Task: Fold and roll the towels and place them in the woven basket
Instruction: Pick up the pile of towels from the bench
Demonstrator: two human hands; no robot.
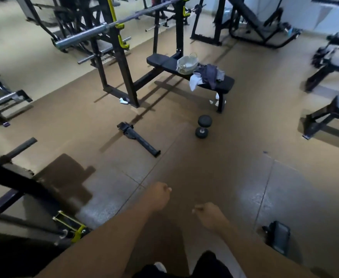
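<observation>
A pale woven basket point(186, 64) with two handles stands on a black weight bench point(164, 62) across the room. Beside it on the bench lies a heap of dark grey towels point(210, 74), and a white towel point(195, 81) hangs over the bench's near edge. Another white cloth point(216, 99) lies by the bench leg. My left hand point(159, 197) and my right hand point(209, 214) are stretched out low in front of me, both curled into fists with nothing in them, far from the bench.
A black dumbbell point(203, 126) stands on the brown floor in front of the bench. A black bar attachment point(137, 138) lies left of it. A barbell rack point(112, 47) stands behind; more benches point(329, 115) at right. A dark phone holder point(278, 238) sits near my right.
</observation>
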